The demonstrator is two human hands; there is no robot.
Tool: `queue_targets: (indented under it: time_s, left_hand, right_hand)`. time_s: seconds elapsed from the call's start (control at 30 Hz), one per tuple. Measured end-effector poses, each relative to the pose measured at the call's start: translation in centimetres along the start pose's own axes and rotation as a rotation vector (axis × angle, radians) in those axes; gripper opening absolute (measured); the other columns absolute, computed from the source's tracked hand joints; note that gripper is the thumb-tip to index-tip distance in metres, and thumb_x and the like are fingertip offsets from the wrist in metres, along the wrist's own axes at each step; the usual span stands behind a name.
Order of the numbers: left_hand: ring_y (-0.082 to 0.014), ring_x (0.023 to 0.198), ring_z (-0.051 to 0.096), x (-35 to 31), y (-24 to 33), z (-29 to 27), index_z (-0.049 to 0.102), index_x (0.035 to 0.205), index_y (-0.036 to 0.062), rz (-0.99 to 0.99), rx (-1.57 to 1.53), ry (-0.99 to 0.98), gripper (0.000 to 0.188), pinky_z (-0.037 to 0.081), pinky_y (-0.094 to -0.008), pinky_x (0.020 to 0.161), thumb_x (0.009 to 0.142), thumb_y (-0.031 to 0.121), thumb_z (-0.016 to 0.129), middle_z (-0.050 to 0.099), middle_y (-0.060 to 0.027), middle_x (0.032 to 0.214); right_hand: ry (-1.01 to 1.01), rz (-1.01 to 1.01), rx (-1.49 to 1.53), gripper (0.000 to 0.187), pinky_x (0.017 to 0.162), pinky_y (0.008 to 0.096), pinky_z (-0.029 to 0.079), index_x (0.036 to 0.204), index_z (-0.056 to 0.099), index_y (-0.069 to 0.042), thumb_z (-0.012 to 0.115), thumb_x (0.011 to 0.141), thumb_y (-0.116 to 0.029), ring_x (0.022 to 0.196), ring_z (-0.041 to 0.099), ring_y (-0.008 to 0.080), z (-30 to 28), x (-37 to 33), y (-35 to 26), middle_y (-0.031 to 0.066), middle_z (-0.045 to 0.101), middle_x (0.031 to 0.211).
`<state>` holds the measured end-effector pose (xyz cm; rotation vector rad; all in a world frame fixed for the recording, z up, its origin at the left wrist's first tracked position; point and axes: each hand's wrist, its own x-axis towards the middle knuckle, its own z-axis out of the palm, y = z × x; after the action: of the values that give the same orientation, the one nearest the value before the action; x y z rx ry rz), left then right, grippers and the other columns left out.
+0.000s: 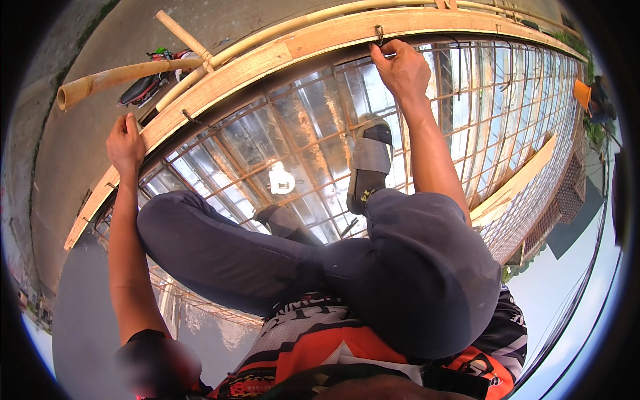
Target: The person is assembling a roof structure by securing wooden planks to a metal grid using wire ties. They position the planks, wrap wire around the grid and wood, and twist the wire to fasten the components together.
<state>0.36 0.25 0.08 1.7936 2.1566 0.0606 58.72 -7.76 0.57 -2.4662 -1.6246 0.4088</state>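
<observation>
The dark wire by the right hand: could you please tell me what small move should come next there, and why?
Probably draw the dark wire snug with the right hand: its fingertips are right at the wire, which shows against the wooden board, while the left hand is at the board's edge farther left.

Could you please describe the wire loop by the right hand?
Find the long pale wooden board near the top. Follow it to the right hand; the dark wire loop stands at its fingertips, unlike the wire nearer the left hand.

Both hands [125, 145] [405, 72] reach forward, well apart (both curled).
</observation>
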Motion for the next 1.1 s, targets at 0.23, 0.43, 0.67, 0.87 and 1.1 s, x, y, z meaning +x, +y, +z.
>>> queue_targets:
  time_s: [0.23,0.43,0.67,0.87,1.1]
  left_hand:
    - [-0.0393,0.084,0.075,-0.1,0.1,0.1,0.079,0.111,0.0067,-0.015,-0.03,-0.002,0.041,0.055,-0.0469,0.078,0.109,0.042,0.06,0.076,-0.0224,0.092]
    - [-0.038,0.082,0.074,-0.1,0.0,-0.1,0.079,0.109,0.0058,-0.019,-0.023,-0.009,0.042,0.054,-0.0464,0.077,0.109,0.044,0.06,0.075,-0.0223,0.091]
    - [-0.0231,0.079,0.07,0.0,0.0,-0.1,0.077,0.112,0.0021,0.005,-0.027,-0.059,0.046,0.054,-0.0398,0.077,0.111,0.043,0.056,0.072,-0.0146,0.085]
    - [-0.0236,0.084,0.072,0.0,0.1,0.0,0.078,0.113,0.0013,0.02,-0.009,-0.06,0.045,0.055,-0.0387,0.081,0.111,0.041,0.055,0.074,-0.0124,0.087]
    - [-0.0238,0.086,0.073,-0.3,-0.2,0.0,0.078,0.114,0.0009,-0.009,-0.033,-0.045,0.046,0.055,-0.0382,0.082,0.11,0.042,0.056,0.075,-0.0129,0.088]
  right_hand:
    - [0.059,0.117,0.568,0.027,0.081,0.0329,0.061,0.107,0.082,-0.001,0.088,0.092,-0.023,0.088,0.079,0.0195,1.7,-0.7,1.0,0.0103,0.084,0.097]
    - [-0.076,0.169,0.906,0.027,0.085,0.0289,0.059,0.112,0.08,0.002,0.089,0.094,-0.017,0.094,0.075,0.0134,2.9,-0.4,3.2,0.0078,0.082,0.099]
    - [-0.093,0.174,1.032,0.03,0.086,0.0272,0.058,0.114,0.079,0.003,0.09,0.094,-0.016,0.095,0.073,0.0124,4.2,-0.8,4.1,0.0071,0.081,0.103]
    - [-0.246,0.11,1.159,0.019,0.092,0.0273,0.057,0.115,0.077,0.001,0.083,0.099,-0.006,0.097,0.072,0.0112,4.8,0.1,4.5,0.0056,0.08,0.105]
    - [-0.033,0.003,0.826,0.033,0.083,0.0265,0.058,0.115,0.078,-0.001,0.091,0.094,-0.021,0.094,0.072,0.0096,3.4,-0.8,2.9,0.0037,0.08,0.101]
